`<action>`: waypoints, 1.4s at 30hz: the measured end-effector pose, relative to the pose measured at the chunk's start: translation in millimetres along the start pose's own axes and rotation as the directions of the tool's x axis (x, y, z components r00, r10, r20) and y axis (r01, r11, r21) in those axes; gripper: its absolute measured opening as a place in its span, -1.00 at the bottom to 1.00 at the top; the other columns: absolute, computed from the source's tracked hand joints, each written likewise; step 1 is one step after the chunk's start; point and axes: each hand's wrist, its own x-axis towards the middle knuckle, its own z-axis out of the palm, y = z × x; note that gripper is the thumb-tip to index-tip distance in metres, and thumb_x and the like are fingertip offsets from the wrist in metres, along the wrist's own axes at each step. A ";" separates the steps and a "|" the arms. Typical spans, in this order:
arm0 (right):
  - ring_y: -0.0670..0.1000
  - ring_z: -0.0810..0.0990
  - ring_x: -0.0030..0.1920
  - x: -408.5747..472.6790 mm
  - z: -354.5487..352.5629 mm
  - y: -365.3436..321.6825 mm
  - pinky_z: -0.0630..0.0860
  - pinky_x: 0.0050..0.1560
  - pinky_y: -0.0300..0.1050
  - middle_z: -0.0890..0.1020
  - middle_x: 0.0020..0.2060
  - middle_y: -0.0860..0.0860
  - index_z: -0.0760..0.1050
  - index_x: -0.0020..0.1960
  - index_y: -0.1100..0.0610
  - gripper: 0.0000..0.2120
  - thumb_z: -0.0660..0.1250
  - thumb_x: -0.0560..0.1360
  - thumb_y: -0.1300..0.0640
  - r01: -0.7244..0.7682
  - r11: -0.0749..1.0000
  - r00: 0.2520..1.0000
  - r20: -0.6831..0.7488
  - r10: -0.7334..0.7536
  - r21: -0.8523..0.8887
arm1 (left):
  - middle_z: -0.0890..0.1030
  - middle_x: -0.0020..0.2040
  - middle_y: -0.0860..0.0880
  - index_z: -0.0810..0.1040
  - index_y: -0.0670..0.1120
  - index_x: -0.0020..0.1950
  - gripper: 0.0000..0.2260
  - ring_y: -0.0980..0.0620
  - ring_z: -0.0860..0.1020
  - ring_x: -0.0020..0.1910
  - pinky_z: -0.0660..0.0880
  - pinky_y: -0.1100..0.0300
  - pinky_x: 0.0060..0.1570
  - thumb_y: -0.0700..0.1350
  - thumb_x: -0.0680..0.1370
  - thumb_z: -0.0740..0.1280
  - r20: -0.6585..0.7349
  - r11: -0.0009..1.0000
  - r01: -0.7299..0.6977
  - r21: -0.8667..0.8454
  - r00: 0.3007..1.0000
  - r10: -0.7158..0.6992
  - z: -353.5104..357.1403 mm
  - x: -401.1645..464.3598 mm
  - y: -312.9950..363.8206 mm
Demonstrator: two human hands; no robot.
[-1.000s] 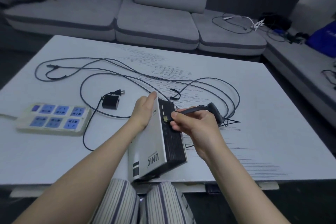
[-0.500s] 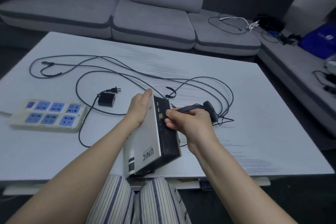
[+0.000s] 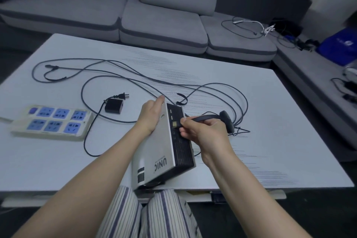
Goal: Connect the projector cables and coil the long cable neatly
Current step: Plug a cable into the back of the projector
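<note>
Knees in striped cloth show at the very bottom, close to the near edge of the white tabletop. Just past them sits the projector, tipped up on its side at the near edge, with its silver face to the left and its dark port side facing up and right. The left hand lies flat on the silver face with its fingers straight, so that grip is spread wide and pressed on the box. The right hand is on the port side. Its grip pinches a flat cable plug, and the gold tip sits right at a port on the projector. I cannot tell how far in it is. A dark cable end with a fat round part sticks out past the right hand.

To the left, a white power strip with blue sockets lies flat. Near it is a small black power adapter with its plug prongs, not in the strip. Its thin cord curls back toward the projector.

Farther out, the long cable lies in big loose loops across the middle of the tabletop, not coiled.

Behind it all is a grey sofa. More cables lie on its right cushion, and a blue bag sits far right.
</note>
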 end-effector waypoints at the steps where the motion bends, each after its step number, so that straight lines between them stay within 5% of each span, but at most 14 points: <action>1: 0.00 0.60 -0.47 -0.6 0.8 -0.9 0.60 -0.37 -0.27 0.60 -0.40 0.14 0.56 -0.22 0.35 -0.94 0.44 0.37 0.41 0.009 1.000 1.000 0.005 -0.008 -0.022 | 0.22 -0.49 -0.04 0.14 -0.06 -0.44 -0.54 -0.03 0.23 -0.42 0.24 0.08 -0.28 0.08 0.59 0.14 0.002 1.000 -0.001 0.001 1.000 0.001 -0.4 -0.3 0.2; 12: 0.03 0.59 -0.48 -3.8 9.6 -4.7 0.61 -0.32 -0.13 0.60 -0.48 0.09 0.57 -0.28 0.32 -0.92 0.46 0.34 0.36 0.141 0.948 0.987 -0.027 -0.155 -0.286 | 0.29 -0.33 -0.17 0.26 -0.15 -0.32 -0.59 -0.06 0.26 -0.32 0.25 0.05 -0.24 0.21 0.44 0.11 0.038 0.999 0.017 -0.036 0.999 -0.016 -5.6 -4.5 3.0; 17: 0.08 0.66 -0.40 -0.6 14.8 -5.1 0.64 -0.20 0.04 0.64 -0.49 0.07 0.56 -0.37 0.22 -0.87 0.48 0.31 0.25 0.293 0.767 0.936 0.006 -0.353 -0.571 | 0.18 -0.49 0.00 0.10 -0.05 -0.43 -0.54 -0.02 0.18 -0.44 0.17 0.12 -0.37 0.08 0.58 0.16 -0.011 1.000 0.006 0.000 1.000 -0.006 -1.4 -2.2 1.6; 26: 0.08 0.66 -0.43 -0.1 5.9 -4.8 0.63 -0.15 0.16 0.59 -0.58 -0.01 0.55 -0.41 0.19 -0.82 0.51 0.31 0.27 0.282 0.819 0.945 -0.003 -0.328 -0.499 | 0.21 -0.49 -0.02 0.13 -0.05 -0.48 -0.58 -0.05 0.21 -0.42 0.22 0.09 -0.27 0.16 0.46 0.13 -0.011 0.999 0.001 0.051 1.000 0.000 4.7 -2.8 3.6; 42: 0.03 0.66 -0.40 -0.6 16.1 6.1 0.61 -0.19 -0.03 0.64 -0.49 0.05 0.51 -0.38 0.18 -0.78 0.50 0.35 0.16 0.322 0.742 0.904 -0.042 -0.426 -0.588 | 0.21 -0.53 0.04 0.12 -0.04 -0.46 -0.56 0.02 0.21 -0.47 0.21 0.12 -0.38 0.08 0.55 0.15 -0.030 0.999 0.009 0.035 1.000 -0.008 3.2 -3.4 4.1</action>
